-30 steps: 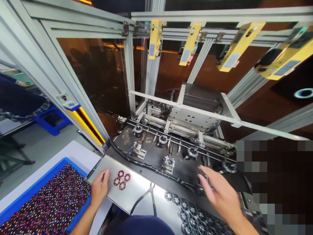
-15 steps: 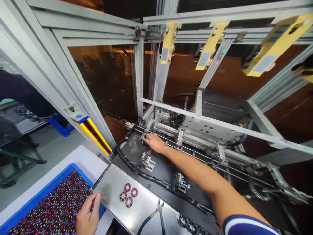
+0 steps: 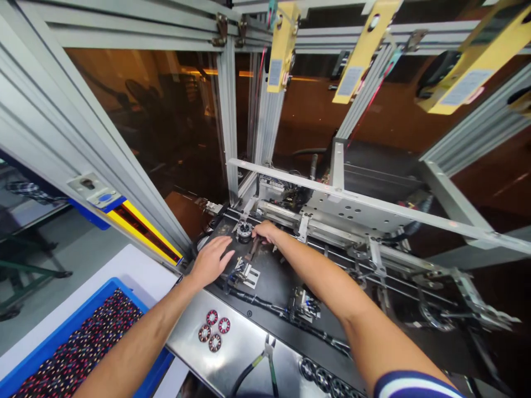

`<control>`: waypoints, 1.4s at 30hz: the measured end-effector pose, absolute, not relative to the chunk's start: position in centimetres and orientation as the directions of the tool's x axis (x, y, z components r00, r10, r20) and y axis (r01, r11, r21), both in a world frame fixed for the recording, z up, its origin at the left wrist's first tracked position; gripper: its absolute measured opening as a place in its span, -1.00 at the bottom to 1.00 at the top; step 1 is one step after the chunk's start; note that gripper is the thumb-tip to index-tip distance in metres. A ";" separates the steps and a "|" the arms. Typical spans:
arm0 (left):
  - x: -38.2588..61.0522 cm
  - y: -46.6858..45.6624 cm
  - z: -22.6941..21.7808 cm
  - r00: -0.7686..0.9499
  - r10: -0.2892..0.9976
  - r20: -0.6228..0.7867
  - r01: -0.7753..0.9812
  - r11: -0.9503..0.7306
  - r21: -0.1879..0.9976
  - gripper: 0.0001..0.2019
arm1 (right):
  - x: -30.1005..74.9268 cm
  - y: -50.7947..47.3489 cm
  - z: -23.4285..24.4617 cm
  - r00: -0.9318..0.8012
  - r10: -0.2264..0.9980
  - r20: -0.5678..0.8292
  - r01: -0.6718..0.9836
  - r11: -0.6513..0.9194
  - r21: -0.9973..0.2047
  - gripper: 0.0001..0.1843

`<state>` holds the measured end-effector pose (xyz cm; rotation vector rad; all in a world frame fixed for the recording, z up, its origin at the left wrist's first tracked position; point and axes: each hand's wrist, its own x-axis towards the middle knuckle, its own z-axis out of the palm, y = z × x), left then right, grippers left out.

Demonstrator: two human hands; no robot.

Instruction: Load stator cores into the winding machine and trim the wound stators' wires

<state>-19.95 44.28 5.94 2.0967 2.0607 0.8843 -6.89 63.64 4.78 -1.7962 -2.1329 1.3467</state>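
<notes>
My left hand (image 3: 211, 260) is over the black machine bed with its fingers stretched out and apart, holding nothing. Just beyond its fingertips stands a round metal part (image 3: 244, 230), seated at the far left of the bed by the rails. On the other side of that part is my right hand (image 3: 265, 232), its fingers bent together and pointing down. What they grip, if anything, is hidden. A dark brownish piece (image 3: 253, 250) lies right below those fingers. Closer to me sits a small metal bracket with wires (image 3: 246, 273).
Several wound motor stators (image 3: 214, 330) lie on the shiny metal plate (image 3: 186, 315), near wire cutters (image 3: 269, 354) and several dark metal rings (image 3: 321, 377). A blue tray (image 3: 111, 287) of small wound parts stands left. Aluminium posts (image 3: 227, 121) and a crossbar (image 3: 373, 202) frame the machine.
My left hand has moved from beside the blue tray up over the machine bed. My right hand has shifted slightly right, uncovering the round metal part. The view has turned a little.
</notes>
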 end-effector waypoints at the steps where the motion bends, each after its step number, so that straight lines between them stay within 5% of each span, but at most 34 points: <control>1: -19.7 45.6 6.0 -0.026 0.945 0.326 0.907 -0.115 0.404 -0.64 | -7.1 63.7 4.8 -0.299 0.816 -0.494 0.767 -0.103 -0.633 -0.66; 6: -18.5 49.0 5.3 0.055 0.972 0.228 0.950 -0.121 0.289 -0.54 | -6.6 64.0 4.7 -0.217 0.846 -0.486 0.668 -0.234 -0.706 -0.66; 13: -18.3 50.0 4.6 0.087 0.989 0.123 0.971 -0.112 0.212 -0.49 | -6.4 63.0 4.6 -0.362 0.804 -0.471 0.579 -0.202 -0.790 -0.65; 22: -18.2 49.8 5.2 0.105 0.992 0.076 0.980 -0.117 0.163 -0.48 | -6.1 61.9 8.0 -0.473 0.836 -0.279 0.625 0.095 -0.775 -0.67; 29: -18.6 49.9 5.6 0.119 0.992 0.044 0.975 -0.125 0.184 -0.48 | 7.2 56.8 13.6 -0.720 0.693 -0.036 0.545 0.534 -0.646 -0.81; 35: -18.3 50.1 6.6 0.097 0.995 0.018 0.973 -0.099 0.206 -0.54 | 15.7 56.5 10.1 -0.681 0.732 0.022 0.666 0.632 -0.395 -0.82; 42: -16.1 47.5 11.5 -0.036 0.985 0.170 0.982 0.004 0.189 -0.59 | 12.0 57.4 7.2 -0.783 0.621 0.025 0.580 0.745 -0.329 -0.82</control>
